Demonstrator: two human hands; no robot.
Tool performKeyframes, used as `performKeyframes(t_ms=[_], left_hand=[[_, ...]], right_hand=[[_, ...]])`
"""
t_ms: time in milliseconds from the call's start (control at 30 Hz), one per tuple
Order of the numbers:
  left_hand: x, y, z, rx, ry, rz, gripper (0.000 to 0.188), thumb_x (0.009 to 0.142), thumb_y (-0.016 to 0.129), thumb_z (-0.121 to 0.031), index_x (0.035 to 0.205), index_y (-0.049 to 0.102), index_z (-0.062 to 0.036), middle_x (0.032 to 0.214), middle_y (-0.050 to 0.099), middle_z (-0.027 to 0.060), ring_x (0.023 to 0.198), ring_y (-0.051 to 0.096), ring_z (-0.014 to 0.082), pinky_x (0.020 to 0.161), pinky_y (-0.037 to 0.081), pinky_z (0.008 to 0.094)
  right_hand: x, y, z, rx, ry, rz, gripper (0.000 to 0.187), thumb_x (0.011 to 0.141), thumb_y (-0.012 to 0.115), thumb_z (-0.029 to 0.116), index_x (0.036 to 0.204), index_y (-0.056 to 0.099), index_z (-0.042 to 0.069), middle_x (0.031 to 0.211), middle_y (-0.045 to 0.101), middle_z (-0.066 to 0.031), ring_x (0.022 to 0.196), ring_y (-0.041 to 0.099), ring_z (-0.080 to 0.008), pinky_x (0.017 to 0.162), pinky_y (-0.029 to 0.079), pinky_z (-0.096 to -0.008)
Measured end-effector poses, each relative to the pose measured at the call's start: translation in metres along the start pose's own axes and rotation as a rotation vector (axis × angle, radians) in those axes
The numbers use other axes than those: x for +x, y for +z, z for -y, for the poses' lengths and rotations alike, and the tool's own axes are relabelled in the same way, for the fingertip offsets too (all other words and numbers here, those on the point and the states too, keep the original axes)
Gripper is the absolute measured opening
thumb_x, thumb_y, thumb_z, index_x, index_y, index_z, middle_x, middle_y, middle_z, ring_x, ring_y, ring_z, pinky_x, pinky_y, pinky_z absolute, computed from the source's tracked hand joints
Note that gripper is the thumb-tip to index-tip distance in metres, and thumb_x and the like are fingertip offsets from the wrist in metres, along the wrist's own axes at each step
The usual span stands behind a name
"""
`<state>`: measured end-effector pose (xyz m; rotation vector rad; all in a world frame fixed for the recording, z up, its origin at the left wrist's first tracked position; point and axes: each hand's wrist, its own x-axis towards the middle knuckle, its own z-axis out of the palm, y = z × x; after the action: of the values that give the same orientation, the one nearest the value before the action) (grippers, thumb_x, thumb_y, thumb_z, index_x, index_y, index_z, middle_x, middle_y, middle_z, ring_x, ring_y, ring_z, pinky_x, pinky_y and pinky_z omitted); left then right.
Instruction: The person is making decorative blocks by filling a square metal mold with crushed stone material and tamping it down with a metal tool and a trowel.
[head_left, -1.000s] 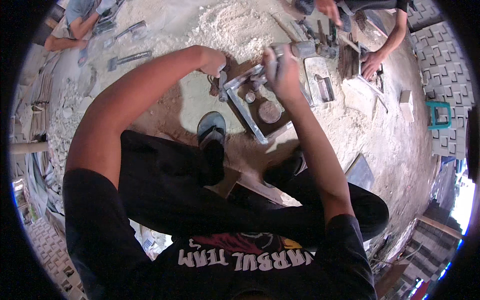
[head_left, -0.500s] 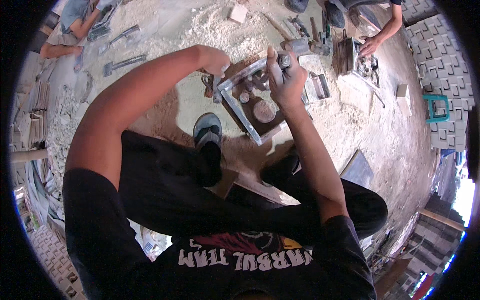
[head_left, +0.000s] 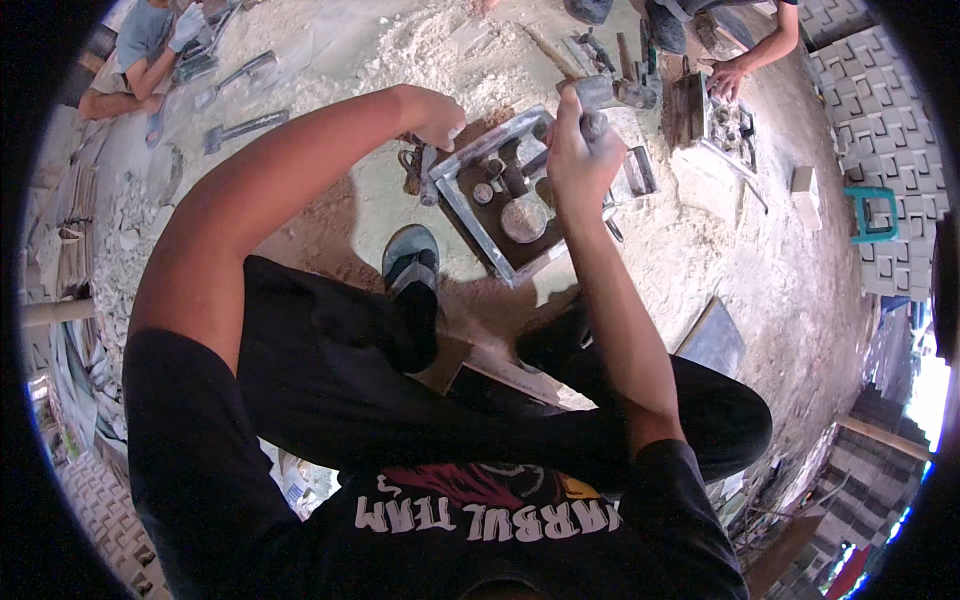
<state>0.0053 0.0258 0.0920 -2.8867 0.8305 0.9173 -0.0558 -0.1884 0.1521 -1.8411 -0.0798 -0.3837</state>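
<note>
My right hand is closed around a grey tool with a rounded end; the rest of it is hidden. It hovers over the right side of a shallow, square-framed box. Inside the box are a round cup of pale powder, a smaller round container and a dark upright cylinder. My left hand has its fingers curled by the box's far left corner. Whatever it may hold is hidden. Under that hand, a short grey bar lies beside the box.
Hammers and hand tools lie beyond the box. At far right, a co-worker's hand is on another box. A gloved co-worker sits far left near long-handled tools. My sandalled foot is close to the box.
My right hand has shifted slightly right and nearer, uncovering more of the box. My left hand has barely moved. The pale block on the rubble at the top is gone. The left co-worker's gloved hand shows.
</note>
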Motion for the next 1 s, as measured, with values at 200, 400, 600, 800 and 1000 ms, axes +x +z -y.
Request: performKeyframes(t_ms=[200,400,600,800,1000], left_hand=[[-0.001,-0.007,-0.001,0.122,-0.019,0.048,0.03,0.078,0.067,-0.03,0.091,0.064,-0.004,0.084,0.065,0.0164,0.082,0.063,0.0337,0.072,0.048,0.0443],[0.0,-0.012,-0.006,0.118,0.005,0.023,0.03,0.081,0.066,-0.031,0.092,0.065,-0.0029,0.084,0.065,0.0169,0.082,0.063,0.034,0.072,0.048,0.0447],[-0.003,-0.009,-0.006,0.056,0.012,0.031,0.029,0.08,0.066,-0.03,0.091,0.065,-0.0038,0.083,0.065,0.0185,0.082,0.064,0.0338,0.073,0.049,0.0447],[-0.006,0.002,0.0,-0.011,0.043,0.007,0.026,0.079,0.066,-0.028,0.089,0.064,-0.0031,0.081,0.064,0.0181,0.078,0.063,0.0336,0.069,0.049,0.0429],[-0.01,0.003,-0.003,0.037,-0.05,0.061,0.03,0.08,0.065,-0.029,0.095,0.063,-0.0041,0.089,0.065,0.0142,0.083,0.062,0.0309,0.072,0.048,0.0423]], right_hand=[[0.008,0.004,-0.028,0.145,0.004,0.172,0.043,0.091,0.06,0.021,0.056,0.049,0.0,0.049,0.042,0.0012,0.051,0.035,-0.0065,0.045,0.03,-0.0307],[0.001,0.005,-0.038,0.206,0.061,0.439,0.037,0.09,0.061,0.021,0.059,0.053,0.002,0.052,0.047,0.0007,0.05,0.04,-0.0074,0.047,0.033,-0.0276],[-0.004,0.005,-0.045,0.198,-0.004,0.467,0.036,0.089,0.06,0.021,0.06,0.053,0.001,0.051,0.047,-0.0017,0.051,0.041,-0.009,0.048,0.034,-0.03],[-0.016,0.006,-0.017,0.117,-0.062,0.457,0.03,0.087,0.06,0.019,0.065,0.055,0.0,0.051,0.047,-0.0078,0.051,0.043,-0.012,0.049,0.037,-0.0328],[-0.001,0.038,-0.025,0.135,-0.183,0.414,0.031,0.089,0.059,0.021,0.066,0.056,-0.001,0.051,0.046,-0.0121,0.049,0.042,-0.0115,0.047,0.037,-0.0336]])
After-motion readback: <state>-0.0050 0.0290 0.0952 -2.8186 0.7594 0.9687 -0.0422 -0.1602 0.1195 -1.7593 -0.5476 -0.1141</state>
